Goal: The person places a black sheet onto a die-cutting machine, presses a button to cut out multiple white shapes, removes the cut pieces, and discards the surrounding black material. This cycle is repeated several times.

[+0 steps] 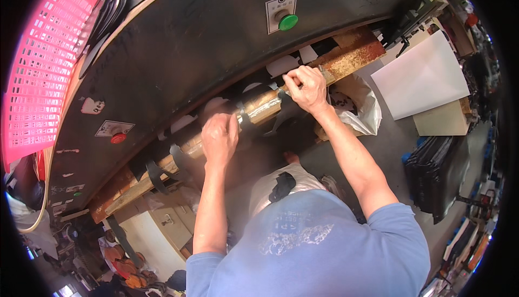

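Observation:
A long wooden beam (262, 107), partly wrapped in shiny tape, runs below the front of a dark machine panel (205, 37). Dark strips (157, 173) and pale pieces (282, 65) lie along and over it. My left hand (219, 137), somewhat blurred, is closed over the beam's middle; its fingers are curled and whatever they hold is hidden. Farther right, my right hand (307, 88) is closed in a pinch at the beam's edge, beside a dark strip. What sits between its fingertips is too small to make out.
The panel carries a green button (288, 22) and a red button (118, 138). A pink basket (46, 75) stands at the upper left. On the right are a white sheet (421, 75), a stack of black pieces (435, 172) and a white bag (367, 107).

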The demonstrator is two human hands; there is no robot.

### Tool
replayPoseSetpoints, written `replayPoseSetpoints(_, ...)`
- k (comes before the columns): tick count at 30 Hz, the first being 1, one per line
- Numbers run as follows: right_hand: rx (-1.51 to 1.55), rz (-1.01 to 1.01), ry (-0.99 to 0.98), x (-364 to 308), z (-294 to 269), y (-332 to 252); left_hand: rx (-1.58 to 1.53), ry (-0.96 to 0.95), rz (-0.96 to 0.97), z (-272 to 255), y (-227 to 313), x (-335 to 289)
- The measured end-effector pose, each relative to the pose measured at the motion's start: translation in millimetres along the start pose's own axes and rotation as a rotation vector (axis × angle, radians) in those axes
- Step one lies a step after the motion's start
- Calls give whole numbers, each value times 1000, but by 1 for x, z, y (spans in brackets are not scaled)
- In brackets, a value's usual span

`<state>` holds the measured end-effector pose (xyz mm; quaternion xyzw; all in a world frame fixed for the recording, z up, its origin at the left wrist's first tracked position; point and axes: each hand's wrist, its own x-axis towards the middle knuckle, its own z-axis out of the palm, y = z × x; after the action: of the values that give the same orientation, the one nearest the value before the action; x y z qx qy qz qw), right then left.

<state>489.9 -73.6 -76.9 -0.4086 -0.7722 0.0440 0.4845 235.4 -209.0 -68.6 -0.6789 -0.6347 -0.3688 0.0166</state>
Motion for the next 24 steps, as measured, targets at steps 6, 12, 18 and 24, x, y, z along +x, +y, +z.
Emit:
replayPoseSetpoints(6,-24,-16,-16,-2,3,17,25,-44,-54,1,4,4)
replayPoseSetpoints(12,-18,-28,-31,5,0,17,60,-18,-38,7,4,11)
replayPoseSetpoints(18,83,-24,-79,5,-15,21,-4,-11,-64,11,9,8)
replayPoseSetpoints(24,240,412,-373,5,5,-12,-3,-69,-68,2,-29,-18)
